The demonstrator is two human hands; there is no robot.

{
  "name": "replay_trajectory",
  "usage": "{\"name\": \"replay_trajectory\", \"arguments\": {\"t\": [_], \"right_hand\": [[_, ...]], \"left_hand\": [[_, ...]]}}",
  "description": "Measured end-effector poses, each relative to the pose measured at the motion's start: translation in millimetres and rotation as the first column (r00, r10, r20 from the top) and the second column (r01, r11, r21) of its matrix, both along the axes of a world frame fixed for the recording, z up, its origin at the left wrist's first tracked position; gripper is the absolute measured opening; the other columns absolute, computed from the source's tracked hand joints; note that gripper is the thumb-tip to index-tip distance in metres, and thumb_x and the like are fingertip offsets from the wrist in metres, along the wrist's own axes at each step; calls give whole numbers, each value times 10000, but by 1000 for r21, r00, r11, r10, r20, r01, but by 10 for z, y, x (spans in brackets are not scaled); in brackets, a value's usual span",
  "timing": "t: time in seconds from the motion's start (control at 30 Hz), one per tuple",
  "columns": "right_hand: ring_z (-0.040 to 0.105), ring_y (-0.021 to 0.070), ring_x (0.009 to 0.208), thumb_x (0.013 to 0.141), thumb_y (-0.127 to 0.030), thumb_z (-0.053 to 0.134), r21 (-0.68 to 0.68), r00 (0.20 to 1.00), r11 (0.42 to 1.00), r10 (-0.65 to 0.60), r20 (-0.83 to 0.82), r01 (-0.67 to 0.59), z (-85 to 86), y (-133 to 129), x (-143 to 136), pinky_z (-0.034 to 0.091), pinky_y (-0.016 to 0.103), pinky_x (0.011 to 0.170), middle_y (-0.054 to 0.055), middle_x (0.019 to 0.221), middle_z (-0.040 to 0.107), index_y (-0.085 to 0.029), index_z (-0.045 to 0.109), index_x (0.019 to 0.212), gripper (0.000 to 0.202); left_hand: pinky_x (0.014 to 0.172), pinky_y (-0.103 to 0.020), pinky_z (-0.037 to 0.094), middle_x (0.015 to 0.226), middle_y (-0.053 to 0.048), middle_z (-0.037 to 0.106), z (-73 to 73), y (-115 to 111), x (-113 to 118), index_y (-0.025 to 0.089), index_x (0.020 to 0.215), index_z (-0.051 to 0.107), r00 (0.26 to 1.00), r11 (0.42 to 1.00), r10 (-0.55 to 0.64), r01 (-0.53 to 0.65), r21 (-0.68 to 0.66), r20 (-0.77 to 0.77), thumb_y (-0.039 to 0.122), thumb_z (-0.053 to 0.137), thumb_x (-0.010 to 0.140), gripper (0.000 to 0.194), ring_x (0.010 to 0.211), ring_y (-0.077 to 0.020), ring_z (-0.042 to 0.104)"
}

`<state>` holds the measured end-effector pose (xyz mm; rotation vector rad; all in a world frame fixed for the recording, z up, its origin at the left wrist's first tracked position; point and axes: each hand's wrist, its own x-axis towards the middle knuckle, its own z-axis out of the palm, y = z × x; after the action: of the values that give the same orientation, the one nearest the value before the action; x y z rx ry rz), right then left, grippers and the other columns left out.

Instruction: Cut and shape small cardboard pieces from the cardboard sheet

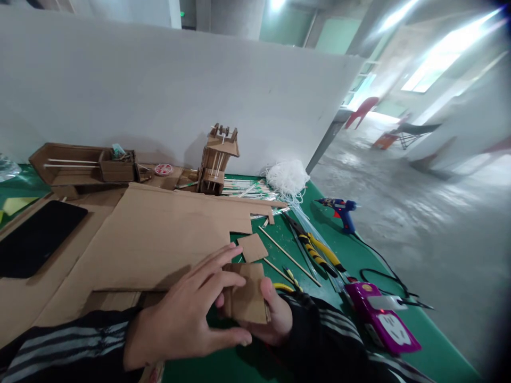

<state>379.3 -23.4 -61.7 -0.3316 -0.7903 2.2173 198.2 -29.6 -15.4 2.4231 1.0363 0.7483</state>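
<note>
My right hand (pixel 279 316) grips a small folded cardboard piece (pixel 250 298) from its right side, thumb along the edge and the other fingers mostly hidden beneath. Over the piece's left side reaches my left hand (pixel 187 306), its fingers stretched and apart. One left fingertip rests on the cardboard's top face, while the thumb stays apart from it below. Just beyond the held piece lies a small cardboard square (pixel 253 248). A large cut cardboard sheet (pixel 171 229) spreads out to the left of it.
Pliers (pixel 313 247), wooden sticks (pixel 289 255) and a blue glue gun (pixel 341 208) lie to the right, near a purple power strip (pixel 379 319). Behind stand a cardboard tower (pixel 217 159), a cardboard box model (pixel 75 165) and white stringy material (pixel 286 180). A black phone-like slab (pixel 40 236) lies left.
</note>
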Motion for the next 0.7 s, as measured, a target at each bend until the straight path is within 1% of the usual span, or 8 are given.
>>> {"name": "replay_trajectory", "arguments": {"t": [0.03, 0.1, 0.2, 0.3, 0.4, 0.5, 0.6, 0.7], "right_hand": [[605, 205, 816, 767, -710, 636, -3, 1000, 1000, 9, 12, -9, -6, -15, -9, 425, 332, 802, 88, 910, 675, -141, 673, 1071, 646], [585, 191, 790, 740, -721, 656, -14, 999, 1000, 25, 28, -25, -29, -40, -25, 412, 302, 724, 99, 935, 663, -118, 685, 1047, 677], [561, 167, 734, 728, -737, 651, -26, 999, 999, 40, 26, -39, -73, -46, -38, 354, 260, 589, 105, 958, 654, -110, 681, 1059, 709], [551, 153, 701, 735, -721, 660, -37, 999, 999, 38, 30, -37, -90, -24, -36, 320, 243, 547, 101, 960, 663, -125, 656, 1124, 712], [558, 157, 703, 734, -721, 664, -29, 998, 998, 54, 37, -53, -89, -6, -27, 329, 241, 551, 96, 937, 672, -142, 622, 1186, 736], [590, 180, 751, 729, -731, 661, -17, 998, 998, 61, 30, -61, -98, -10, -18, 351, 248, 573, 95, 938, 679, -158, 606, 1202, 745], [625, 231, 860, 709, -775, 634, -33, 996, 996, 87, 18, -86, -79, -21, -14, 413, 295, 680, 107, 973, 684, -165, 611, 1180, 771], [635, 271, 950, 727, -825, 545, -83, 994, 990, 111, 1, -111, 13, -16, -18, 450, 353, 781, 120, 990, 688, -161, 628, 1147, 790]], "left_hand": [[1101, -481, 415, 1539, -159, 368, -6, -3, 2, 227, 1098, 511, 1000, 1000, -13, 13, 6, -11, 508, 714, 780, 470, 1432, -305, 325], [1080, -443, 446, 1505, -155, 428, -23, -2, 6, 232, 1063, 503, 999, 999, -46, 46, 12, -27, 469, 700, 809, 400, 1397, -281, 397], [1033, -383, 494, 1449, -145, 505, -48, 6, 8, 241, 1077, 476, 996, 997, -77, 78, 27, -33, 397, 704, 819, 378, 1335, -249, 486], [1000, -362, 519, 1424, -143, 531, -63, 12, 8, 246, 1071, 464, 998, 997, -67, 68, 48, -18, 347, 713, 812, 373, 1300, -241, 526], [984, -359, 530, 1412, -141, 541, -72, 16, 7, 250, 1065, 460, 998, 995, -65, 65, 71, -2, 326, 716, 809, 370, 1292, -243, 533], [977, -346, 533, 1390, -148, 556, -77, 24, 4, 242, 1064, 455, 996, 988, -86, 82, 132, 19, 325, 711, 813, 368, 1286, -239, 539], [984, -335, 529, 1351, -164, 584, -72, 31, -2, 228, 1070, 451, 995, 976, -97, 90, 198, 26, 343, 709, 817, 379, 1270, -234, 555], [1011, -337, 510, 1349, -169, 585, -51, 41, -21, 221, 1072, 459, 996, 965, -90, 85, 248, 10, 349, 708, 819, 378, 1269, -235, 555]]}}
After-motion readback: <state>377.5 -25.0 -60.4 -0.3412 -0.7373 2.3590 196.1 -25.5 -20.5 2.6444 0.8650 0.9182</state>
